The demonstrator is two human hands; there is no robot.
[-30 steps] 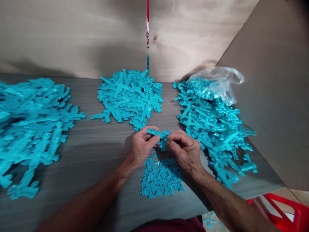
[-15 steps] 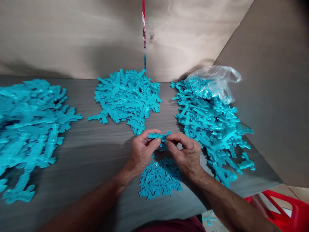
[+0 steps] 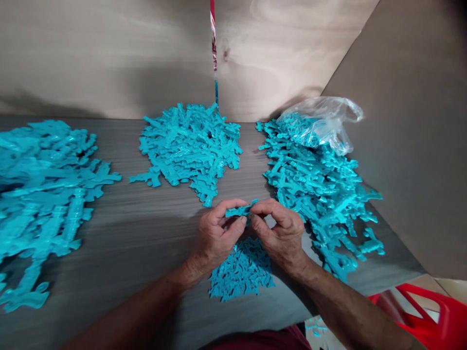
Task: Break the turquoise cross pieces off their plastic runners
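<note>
Between my two hands is a small turquoise plastic piece (image 3: 237,211), held above the table. My left hand (image 3: 221,228) pinches its left part between thumb and fingers. At its right end the thumb and forefinger of my right hand (image 3: 279,228) are closed on it; the fingertips hide part of the piece. Just below my hands lies a low pile of small turquoise scraps (image 3: 241,274). Beyond them stands a heap of turquoise plastic pieces (image 3: 189,143), and another heap (image 3: 314,184) lies close to the right of my right hand.
A large turquoise heap (image 3: 44,189) covers the table's left side. A clear plastic bag (image 3: 328,124) rests on the right heap. A wooden panel (image 3: 146,48) rises behind, with a side panel (image 3: 408,146) at right. A red chair (image 3: 434,311) stands below the table's right edge.
The piece between my hands has turned and tilted, and less of it shows beneath my fingers. Both hands stay nearly in place; the view has shifted slightly.
</note>
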